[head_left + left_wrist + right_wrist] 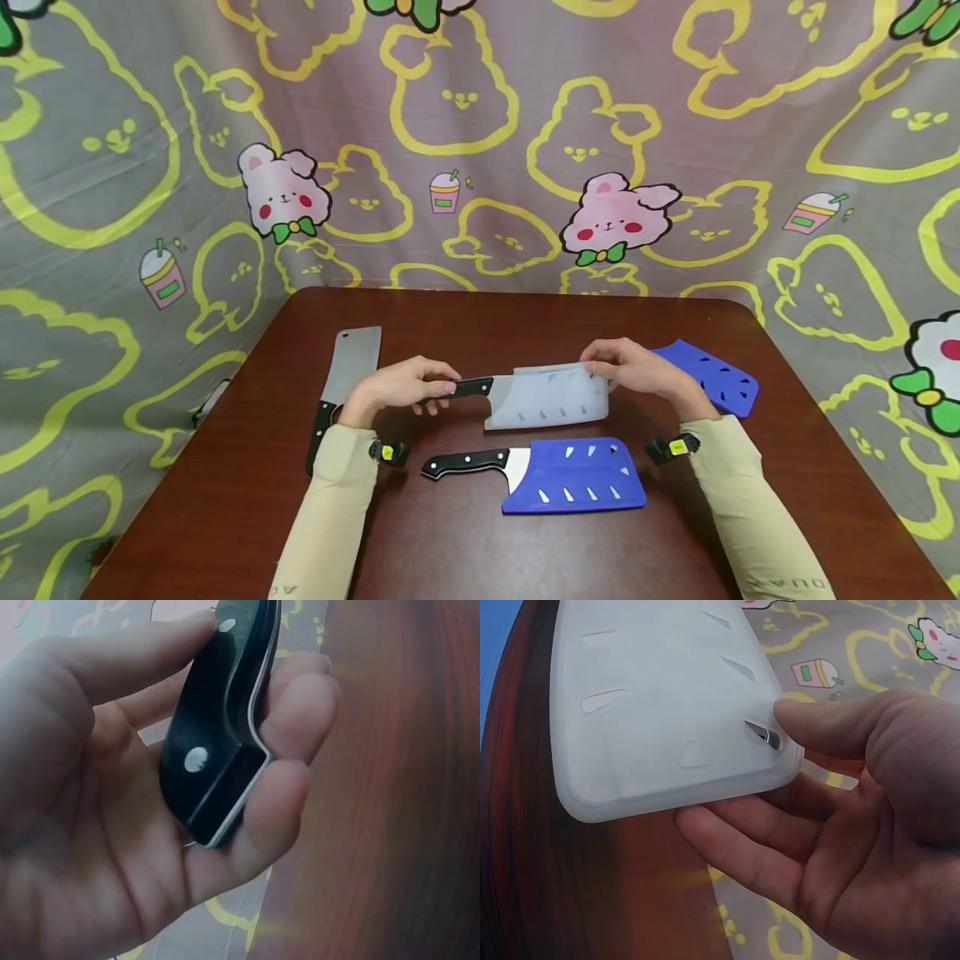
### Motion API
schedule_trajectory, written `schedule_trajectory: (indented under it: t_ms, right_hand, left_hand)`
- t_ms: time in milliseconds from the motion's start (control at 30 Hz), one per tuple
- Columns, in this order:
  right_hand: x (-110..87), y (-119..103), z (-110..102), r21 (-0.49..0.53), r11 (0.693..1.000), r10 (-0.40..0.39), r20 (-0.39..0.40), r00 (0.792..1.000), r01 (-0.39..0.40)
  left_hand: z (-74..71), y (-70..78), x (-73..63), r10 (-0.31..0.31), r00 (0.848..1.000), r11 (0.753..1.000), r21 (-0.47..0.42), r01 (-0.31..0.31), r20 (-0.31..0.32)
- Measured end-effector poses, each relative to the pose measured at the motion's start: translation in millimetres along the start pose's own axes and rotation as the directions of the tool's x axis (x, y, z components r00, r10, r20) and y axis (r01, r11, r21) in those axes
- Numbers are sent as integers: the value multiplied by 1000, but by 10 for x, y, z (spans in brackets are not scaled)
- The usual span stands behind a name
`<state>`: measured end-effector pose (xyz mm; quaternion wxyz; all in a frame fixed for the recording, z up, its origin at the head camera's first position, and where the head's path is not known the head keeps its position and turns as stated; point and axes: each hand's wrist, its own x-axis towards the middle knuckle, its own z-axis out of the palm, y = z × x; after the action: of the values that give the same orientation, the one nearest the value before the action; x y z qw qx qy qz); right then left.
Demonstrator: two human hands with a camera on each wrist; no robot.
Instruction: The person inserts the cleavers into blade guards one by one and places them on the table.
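Note:
My left hand [405,382] grips the black riveted handle [206,712] of a cleaver, fingers curled round it. A whitish translucent blade cover [551,402] with triangular slots sits over that cleaver's blade, level above the table. At the cover's far end, my right hand [637,367] pinches the corner, thumb on the slotted face and fingers behind, as the right wrist view shows. How far the blade reaches inside is hard to tell. Nearer to me lies a second cleaver [468,460], its blade inside a blue slotted cover [577,487].
A bare-bladed cleaver [352,362] lies on the left of the brown table [450,550], partly behind the left forearm. Beyond the right wrist rests another blue cover [723,379]. A patterned cloth [480,233] hangs behind the table.

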<state>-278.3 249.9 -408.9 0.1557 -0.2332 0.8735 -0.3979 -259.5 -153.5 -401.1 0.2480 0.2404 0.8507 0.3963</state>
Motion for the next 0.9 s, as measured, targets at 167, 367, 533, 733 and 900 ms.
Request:
schedule_trajectory:
  t_ms: [167,367,533,733,900]
  right_hand:
    - [10,-12,20,4,1000,21,1,1000,-21]
    - [-14,-11,-8,-5,999,41,-49,998,-41]
    - [-37,-8,-48,19,999,41,-128,991,-39]
    - [-75,-6,-62,2,999,36,-94,995,-36]
    - [-180,54,-123,-65,996,53,-83,995,-58]
  left_hand:
    - [5,-18,-3,-24,1000,1000,-4,24,-15]
    - [-32,-30,-22,-11,997,995,102,19,-80]
    - [-98,31,-86,17,985,979,202,18,-170]
    - [-203,135,-177,99,968,975,217,-48,-230]
    - [-304,115,-290,94,972,970,241,-40,-217]
